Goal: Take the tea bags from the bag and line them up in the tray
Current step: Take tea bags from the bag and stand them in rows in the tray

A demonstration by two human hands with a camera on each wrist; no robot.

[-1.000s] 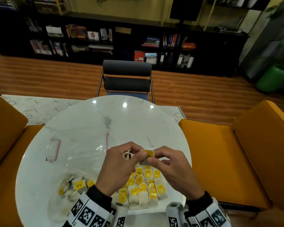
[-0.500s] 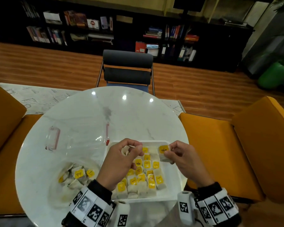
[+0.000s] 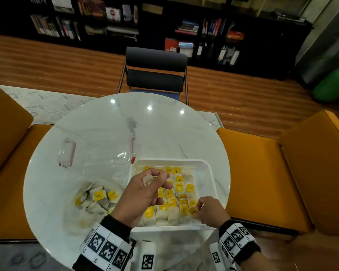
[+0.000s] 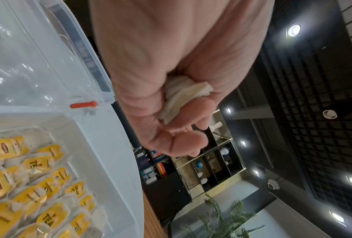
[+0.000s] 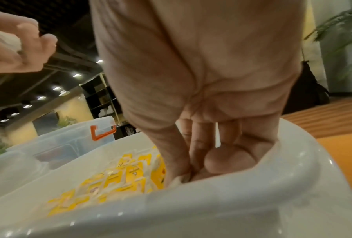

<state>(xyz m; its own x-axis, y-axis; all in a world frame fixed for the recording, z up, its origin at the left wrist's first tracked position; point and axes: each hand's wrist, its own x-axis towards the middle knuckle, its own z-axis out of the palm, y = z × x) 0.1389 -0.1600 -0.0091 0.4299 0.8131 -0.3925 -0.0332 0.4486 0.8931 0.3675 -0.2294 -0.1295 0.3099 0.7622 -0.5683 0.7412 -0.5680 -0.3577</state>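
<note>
A white tray (image 3: 209, 173) on the round marble table holds several rows of tea bags with yellow tags (image 3: 179, 187). My left hand (image 3: 145, 190) hovers over the tray's left part and grips a small stack of white tea bags (image 4: 183, 95). At the tray's near right corner, my right hand (image 3: 205, 211) pinches one tea bag with a yellow tag (image 3: 193, 211), low at the end of the front row. The clear plastic bag (image 3: 98, 196) lies left of the tray with several tea bags inside. In the right wrist view the fingertips (image 5: 191, 169) reach down inside the tray rim (image 5: 231, 193).
A clear plastic lid with red latches (image 3: 67, 153) lies on the table (image 3: 164, 133) behind the bag. Orange seats (image 3: 262, 173) flank the table, and a dark chair (image 3: 156, 71) stands at its far side.
My right hand has carried the yellow-tagged tea bag from above the tray's middle down to its near right corner. The left hand stayed over the tray, still holding its tea bags.
</note>
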